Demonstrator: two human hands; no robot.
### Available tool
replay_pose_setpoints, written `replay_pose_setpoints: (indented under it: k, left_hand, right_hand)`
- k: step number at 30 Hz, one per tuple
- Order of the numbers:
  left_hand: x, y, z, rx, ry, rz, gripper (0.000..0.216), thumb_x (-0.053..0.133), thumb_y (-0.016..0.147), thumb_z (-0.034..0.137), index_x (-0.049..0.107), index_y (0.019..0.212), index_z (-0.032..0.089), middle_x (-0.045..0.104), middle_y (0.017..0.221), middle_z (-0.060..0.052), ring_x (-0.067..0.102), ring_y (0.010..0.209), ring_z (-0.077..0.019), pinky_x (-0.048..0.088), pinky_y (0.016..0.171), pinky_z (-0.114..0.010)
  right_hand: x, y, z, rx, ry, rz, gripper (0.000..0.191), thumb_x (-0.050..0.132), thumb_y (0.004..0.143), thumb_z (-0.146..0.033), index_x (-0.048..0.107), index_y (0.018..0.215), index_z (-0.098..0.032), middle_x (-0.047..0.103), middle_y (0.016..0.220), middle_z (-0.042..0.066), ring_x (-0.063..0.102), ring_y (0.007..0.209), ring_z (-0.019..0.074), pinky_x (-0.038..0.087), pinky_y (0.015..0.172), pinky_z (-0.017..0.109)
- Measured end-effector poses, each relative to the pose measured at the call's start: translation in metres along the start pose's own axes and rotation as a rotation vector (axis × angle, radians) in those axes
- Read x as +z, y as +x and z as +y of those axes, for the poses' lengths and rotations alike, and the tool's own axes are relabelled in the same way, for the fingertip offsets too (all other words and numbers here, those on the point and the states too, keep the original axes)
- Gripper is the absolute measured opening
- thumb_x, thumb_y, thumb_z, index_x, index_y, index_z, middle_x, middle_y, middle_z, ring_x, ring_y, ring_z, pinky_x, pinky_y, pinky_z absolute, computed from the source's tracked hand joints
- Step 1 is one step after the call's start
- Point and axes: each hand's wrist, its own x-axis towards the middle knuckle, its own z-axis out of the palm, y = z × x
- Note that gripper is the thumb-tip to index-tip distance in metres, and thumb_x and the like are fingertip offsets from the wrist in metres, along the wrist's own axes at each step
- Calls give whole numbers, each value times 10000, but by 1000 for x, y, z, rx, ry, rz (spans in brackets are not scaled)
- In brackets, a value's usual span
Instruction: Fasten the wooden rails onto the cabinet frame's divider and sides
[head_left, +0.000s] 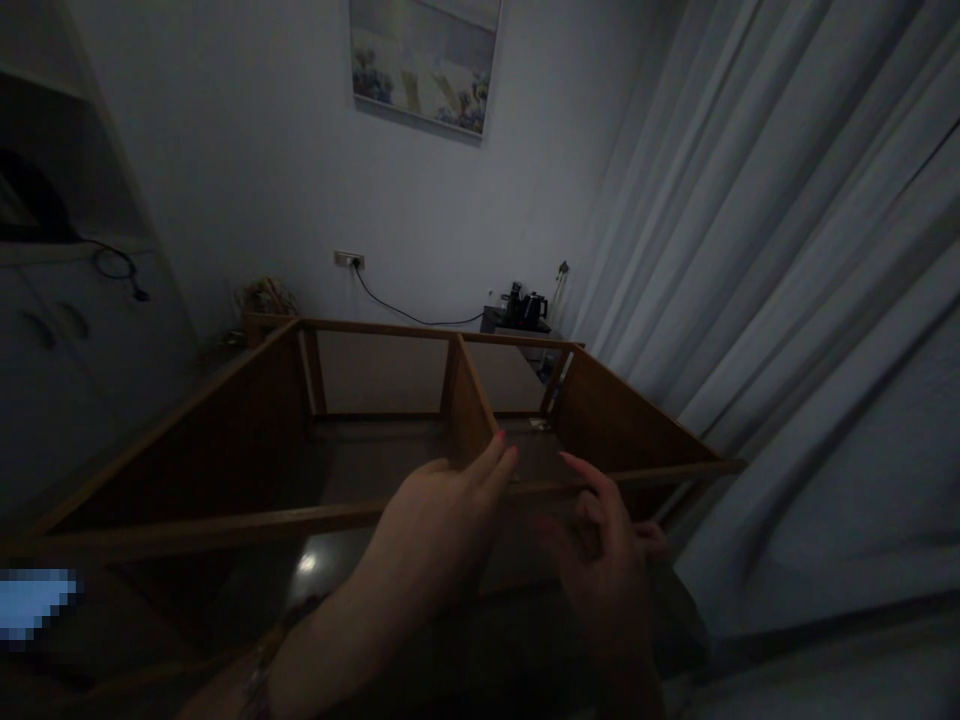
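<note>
A brown wooden frame (202, 530), open at the top, fills the lower middle of the view. A wooden divider (471, 400) splits it into two compartments. My left hand (442, 510) reaches over the near rail, its fingers stretched out and close together, with the fingertips at the divider's near end. Its thumb is hidden. To the right, my right hand (604, 545) hovers close to the near rail. Its index finger points up and forward, the thumb stands apart, and the other fingers are bent; nothing shows between them. Dim light hides whether it touches the rail.
Long pale curtains (750, 250) hang close on the right. A black kettle (534, 308) stands on a small dark table by the back wall, its cable running to a wall socket (349, 259). White cabinets (60, 350) are at left. A picture (427, 60) hangs above.
</note>
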Motion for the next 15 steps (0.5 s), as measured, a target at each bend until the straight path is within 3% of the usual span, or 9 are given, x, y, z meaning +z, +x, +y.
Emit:
replay_pose_setpoints:
  k: [3,7,11,15]
  left_hand:
    - [4,-1,0,-16,-3,27,514,616,852,169,496,1352,187,445,1452,-78,735,727,-197,616,631,-339]
    - [5,0,0,-16,-15,46,503,585,858,127,496,1350,186,466,1438,-97,734,723,-196,613,629,-344]
    - [3,0,-1,-9,-21,35,519,589,847,108,494,1353,172,471,1432,-113,734,763,-201,609,655,-337]
    - [4,-1,-1,-10,-7,54,508,585,852,119,497,1351,162,482,1428,-96,725,712,-186,603,634,-332]
  right_hand:
    - [-5,-11,0,-26,112,-6,587,420,926,-523,353,1428,-226,562,805,-13,517,669,153,392,725,330]
    - [-12,-23,4,-73,109,-19,435,287,997,-317,396,1417,-278,597,1057,51,563,889,179,428,765,320]
    - [-13,-28,14,-199,92,-2,377,321,991,-246,514,1314,-259,583,926,36,559,807,163,446,709,291]
    - [-13,-29,21,-248,68,157,244,395,983,-219,638,977,-239,542,867,15,555,756,134,431,675,261]
